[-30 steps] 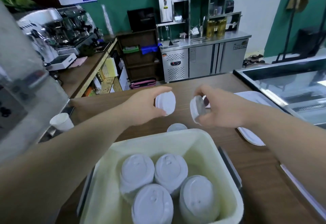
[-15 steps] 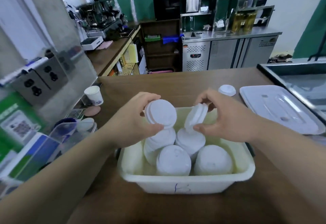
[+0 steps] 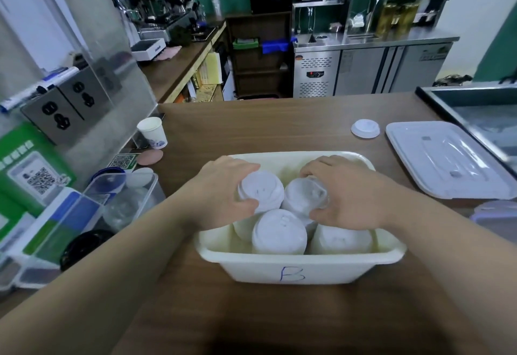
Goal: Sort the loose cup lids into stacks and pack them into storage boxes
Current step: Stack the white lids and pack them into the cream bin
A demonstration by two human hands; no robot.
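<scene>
Paper cup stands at about ten o'clock from the cream storage box, well apart from it on the wooden counter. Left hand reaches into the box's nine o'clock side, fingers curled around the top of the rear left lid stack. Front left stack sits at six o'clock, just below both hands and untouched. Right hand grips a lid on the rear right stack, at three o'clock inside the box, and covers part of the front right stack. One loose lid lies at one o'clock beyond the box, well apart from the hands, just beside the flat box cover at two o'clock
</scene>
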